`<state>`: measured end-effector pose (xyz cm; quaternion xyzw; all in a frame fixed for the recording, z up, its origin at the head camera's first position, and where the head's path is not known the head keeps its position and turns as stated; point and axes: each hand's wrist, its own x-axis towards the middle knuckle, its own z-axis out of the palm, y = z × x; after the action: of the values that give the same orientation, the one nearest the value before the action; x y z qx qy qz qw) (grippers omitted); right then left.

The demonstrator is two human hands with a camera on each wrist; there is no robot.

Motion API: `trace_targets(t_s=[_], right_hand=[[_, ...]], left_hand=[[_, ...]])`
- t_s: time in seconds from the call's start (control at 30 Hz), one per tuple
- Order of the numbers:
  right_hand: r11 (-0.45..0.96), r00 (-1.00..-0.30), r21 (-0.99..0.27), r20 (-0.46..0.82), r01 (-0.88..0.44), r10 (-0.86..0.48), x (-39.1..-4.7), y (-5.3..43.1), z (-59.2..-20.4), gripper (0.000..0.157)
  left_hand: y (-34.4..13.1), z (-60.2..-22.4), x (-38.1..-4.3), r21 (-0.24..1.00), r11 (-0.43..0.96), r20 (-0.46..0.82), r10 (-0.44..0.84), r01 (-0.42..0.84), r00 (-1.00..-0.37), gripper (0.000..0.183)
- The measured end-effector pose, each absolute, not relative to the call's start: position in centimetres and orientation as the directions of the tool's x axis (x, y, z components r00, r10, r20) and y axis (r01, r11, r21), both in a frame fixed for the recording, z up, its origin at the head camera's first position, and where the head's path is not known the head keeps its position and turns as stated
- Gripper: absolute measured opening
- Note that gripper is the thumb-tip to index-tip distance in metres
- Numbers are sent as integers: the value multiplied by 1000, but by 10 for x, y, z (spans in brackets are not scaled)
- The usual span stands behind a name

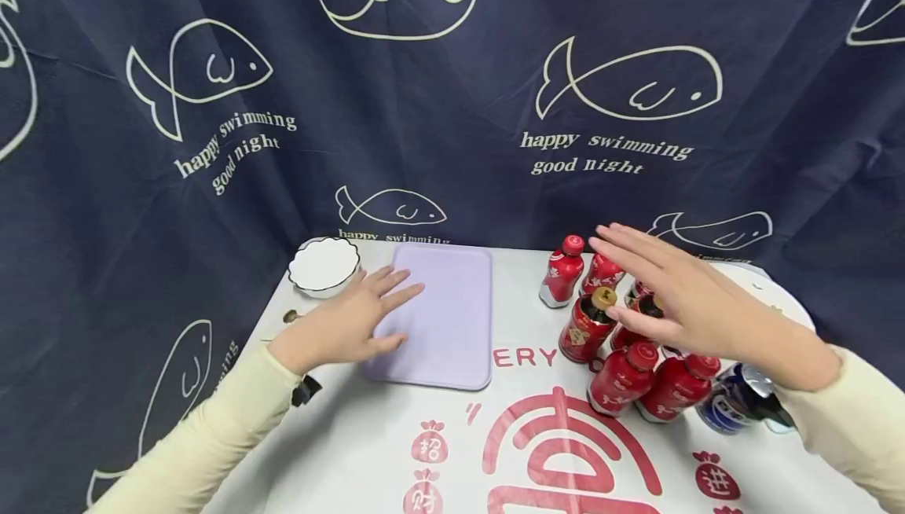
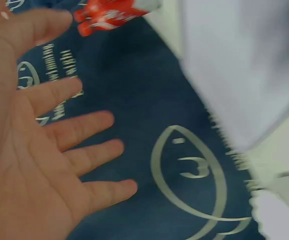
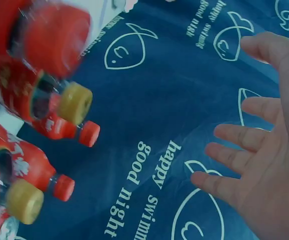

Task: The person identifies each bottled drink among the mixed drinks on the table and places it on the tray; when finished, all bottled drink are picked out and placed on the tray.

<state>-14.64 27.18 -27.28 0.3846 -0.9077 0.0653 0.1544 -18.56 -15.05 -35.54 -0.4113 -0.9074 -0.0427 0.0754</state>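
Observation:
My left hand [image 1: 353,316] hovers with spread fingers over the left edge of a lavender tray [image 1: 452,317] and holds nothing. In the left wrist view its palm [image 2: 29,165] shows bare. My right hand [image 1: 696,298], fingers extended, is held above a group of red bottles and also grips nothing. Some of these have red caps, like the front red bottle [image 1: 622,379]; others have gold caps, like the dark-and-red bottle [image 1: 588,327]. The right hand and forearm hide part of the group. A white bowl [image 1: 324,266] with a dark scalloped rim stands beyond my left hand.
A blue bottle or can [image 1: 728,404] stands right of the red bottles, partly under my right wrist. Behind my right forearm lies a white round thing [image 1: 763,288]. A small gold-coloured piece [image 1: 291,316] lies near the bowl. A navy fish-print curtain [image 1: 452,105] hangs behind the white table [image 1: 382,443].

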Motion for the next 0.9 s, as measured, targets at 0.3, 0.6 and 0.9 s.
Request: trace_targets(t_s=[0.3, 0.6, 0.9], right_hand=[[806, -751, -37, 390, -591, -533, -92, 281, -289, 68], [848, -802, -246, 520, -469, -293, -56, 294, -331, 52], [810, -826, -419, 547, -411, -136, -44, 281, -376, 69]], left_hand=[[-164, -425, -153, 69, 810, 236, 554, 583, -798, 70], [-165, -464, -140, 162, 840, 280, 464, 518, -841, 68], [-165, -487, -138, 261, 837, 151, 457, 482, -876, 82]])
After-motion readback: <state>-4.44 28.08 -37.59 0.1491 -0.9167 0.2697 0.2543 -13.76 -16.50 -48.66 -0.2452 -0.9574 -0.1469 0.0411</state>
